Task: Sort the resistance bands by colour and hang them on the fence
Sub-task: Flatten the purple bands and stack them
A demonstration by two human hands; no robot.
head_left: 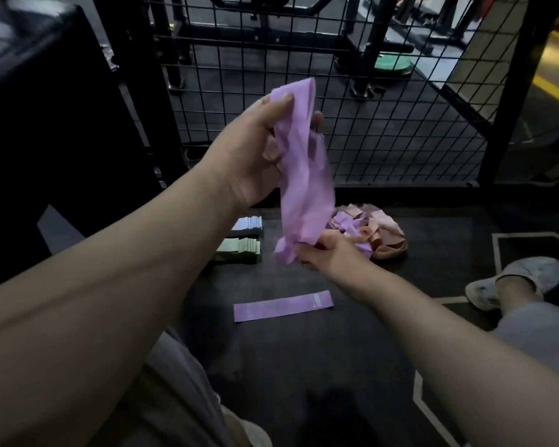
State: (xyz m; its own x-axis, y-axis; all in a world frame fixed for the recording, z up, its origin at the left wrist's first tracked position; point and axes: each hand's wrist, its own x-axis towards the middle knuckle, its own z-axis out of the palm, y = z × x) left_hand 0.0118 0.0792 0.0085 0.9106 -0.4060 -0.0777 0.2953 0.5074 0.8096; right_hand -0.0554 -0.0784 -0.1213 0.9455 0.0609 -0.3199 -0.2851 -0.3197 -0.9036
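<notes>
Item: one purple resistance band, held in the air above the floor and in front of the wire fence, touching neither. The upper end is gripped by the left hand, with the fingers curled round it and the thumb laid across the top edge. The lower, bunched end is pinched by the right hand. The band is creased and twisted along its length, and its lower half is blurred, so the number of layers held cannot be told. Listed on the floor: a single purple band, laid flat and nearest the person; a pale blue stack and a green stack, squared and set side by side; a mixed heap of purple and pink bands, just beyond the right hand. No band is seen hung on the fence. Risks are judged as follows. If the twist is not smoothed out, the band may be laid crooked on the flat purple one and the new pile spoiled. If tension is applied and one grip is lost, the band may be snapped back towards the other hand or flung onto the stacks, by which the sorted colours would be disturbed. In the dim light purple may be mistaken for pale blue and a band misfiled. The heap may be dragged or scattered by the right hand, so close is it placed.
</notes>
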